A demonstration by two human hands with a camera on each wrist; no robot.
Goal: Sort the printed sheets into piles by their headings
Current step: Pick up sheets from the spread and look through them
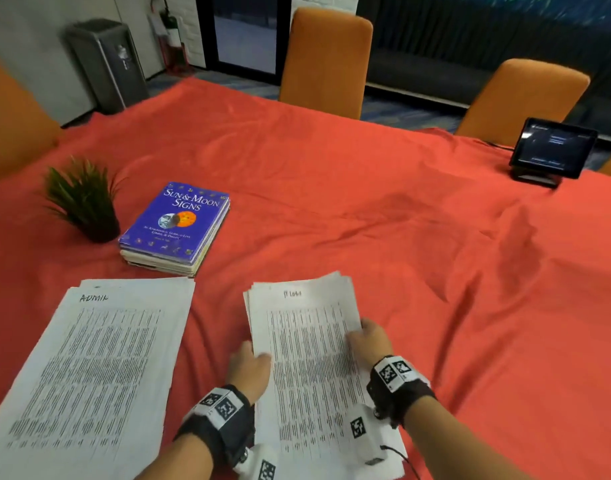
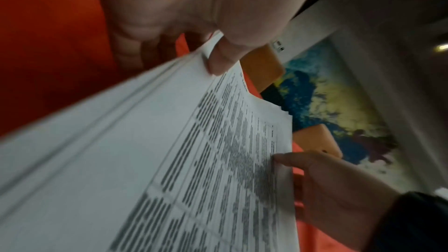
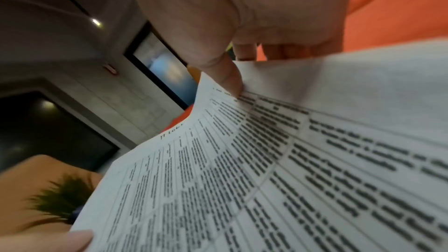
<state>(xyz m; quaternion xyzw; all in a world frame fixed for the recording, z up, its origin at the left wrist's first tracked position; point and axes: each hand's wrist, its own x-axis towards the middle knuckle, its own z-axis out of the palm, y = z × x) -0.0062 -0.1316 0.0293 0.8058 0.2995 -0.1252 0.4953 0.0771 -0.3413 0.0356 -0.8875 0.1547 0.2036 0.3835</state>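
A stack of printed sheets (image 1: 307, 348) with a handwritten heading sits in front of me, lifted between both hands. My left hand (image 1: 250, 365) pinches its left edge, thumb on top (image 2: 218, 64) and fingers underneath. My right hand (image 1: 368, 337) pinches the right edge the same way, thumb (image 3: 227, 78) pressing the top sheet of the stack (image 3: 266, 170). A second pile (image 1: 89, 368), headed "ADMIN", lies flat on the red tablecloth (image 1: 401, 237) to the left.
A stack of books (image 1: 175, 226) with a blue cover on top and a small potted plant (image 1: 84, 202) stand behind the ADMIN pile. A tablet on a stand (image 1: 550, 150) is at the far right. Orange chairs (image 1: 326, 60) line the far edge.
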